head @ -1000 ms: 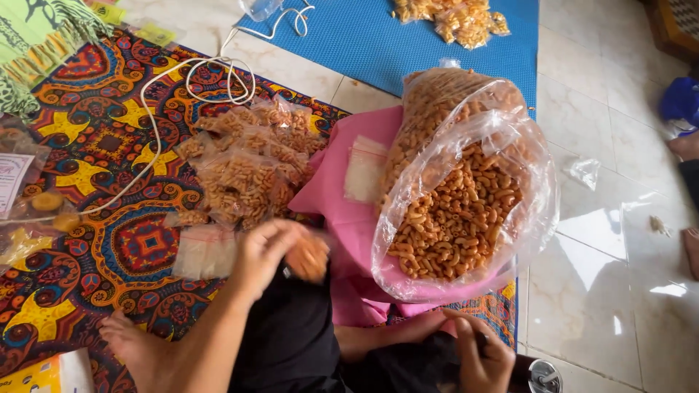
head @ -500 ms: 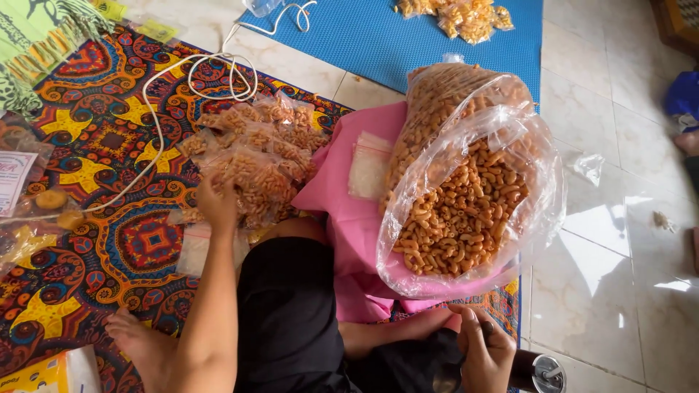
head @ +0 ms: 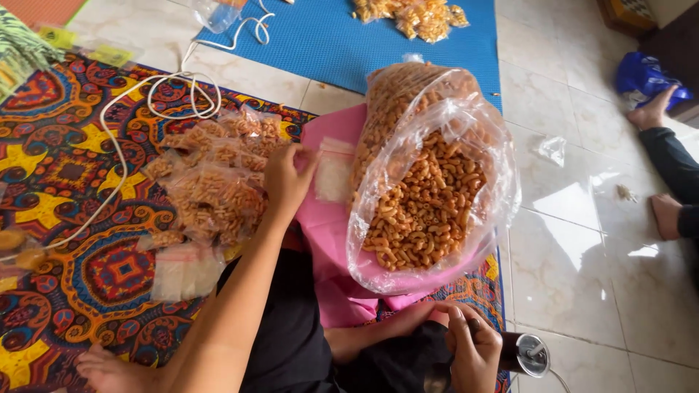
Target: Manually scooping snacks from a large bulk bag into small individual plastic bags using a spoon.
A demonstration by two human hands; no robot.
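Observation:
My left hand (head: pixel 286 182) reaches over my lap, its fingertips at the left edge of a small empty clear bag (head: pixel 335 172) lying on a pink cloth (head: pixel 328 233). Nothing is in that hand. Just left of it lies a pile of small filled snack packets (head: pixel 211 178). A large open clear bag of orange curled macaroni snacks (head: pixel 429 204) leans on the pink cloth to the right. Low in the view, my right hand (head: pixel 472 349) is closed around a dark cylindrical tool with a metal end (head: pixel 526 355).
A stack of empty small bags (head: pixel 186 271) lies on the patterned mat (head: pixel 73 175). A white cord (head: pixel 164 94) loops toward a blue mat (head: pixel 342 44) holding more snacks (head: pixel 411 16). Another person's legs (head: pixel 666 156) and a blue bag (head: pixel 644 76) are on the tiled floor at right.
My left hand carried a filled packet to the pile, left it there, then moved right to the empty bag on the pink cloth. My right hand stayed low.

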